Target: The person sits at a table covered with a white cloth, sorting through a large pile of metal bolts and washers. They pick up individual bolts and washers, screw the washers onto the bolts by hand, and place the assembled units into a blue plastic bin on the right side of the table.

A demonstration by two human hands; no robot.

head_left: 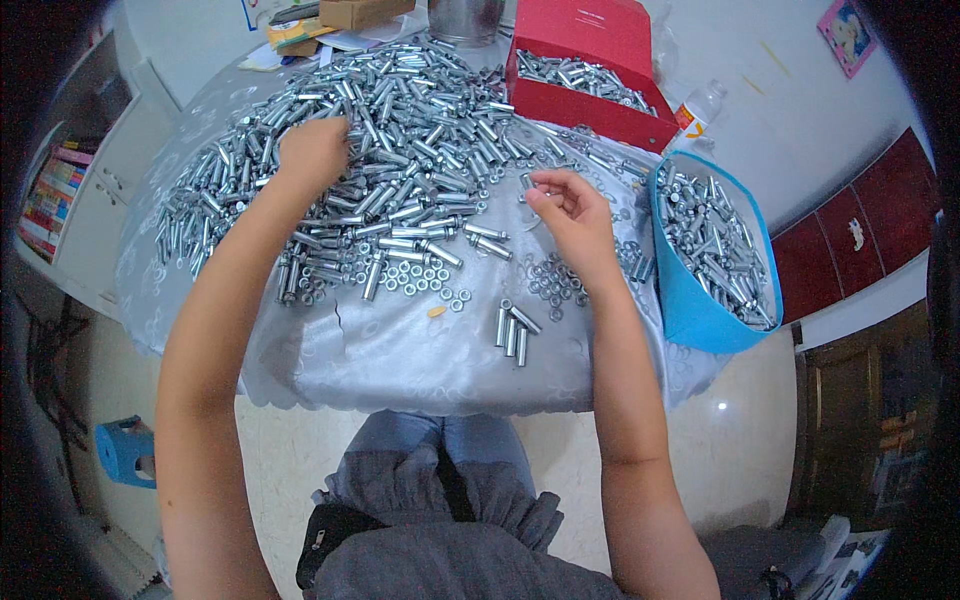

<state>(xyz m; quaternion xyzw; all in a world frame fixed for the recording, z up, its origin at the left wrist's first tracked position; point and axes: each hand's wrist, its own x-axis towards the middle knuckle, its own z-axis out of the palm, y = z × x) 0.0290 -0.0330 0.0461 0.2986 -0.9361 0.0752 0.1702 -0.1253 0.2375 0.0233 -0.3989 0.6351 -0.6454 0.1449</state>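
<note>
A big heap of silvery expansion bolts [400, 130] covers the far and left part of the table. My left hand [315, 152] reaches into the heap with its fingers curled; what they hold is hidden. Right of the heap, my right hand [572, 208] pinches a short metal piece, seemingly an expansion bolt [527, 183], between thumb and fingers. Loose nuts [410, 277] lie along the heap's near edge. Rings that look like washers [552, 278] are spread below my right hand. Several metal sleeves [510, 338] lie apart near the front of the table.
On the right stands a blue fabric bin [705, 320] full of bolts. Behind it are an open red box [590, 115] of bolts and a plastic bottle [700, 108]. A metal pot [466, 20] and a cardboard box [362, 12] sit at the back. A silvery cloth [420, 360] covers the table.
</note>
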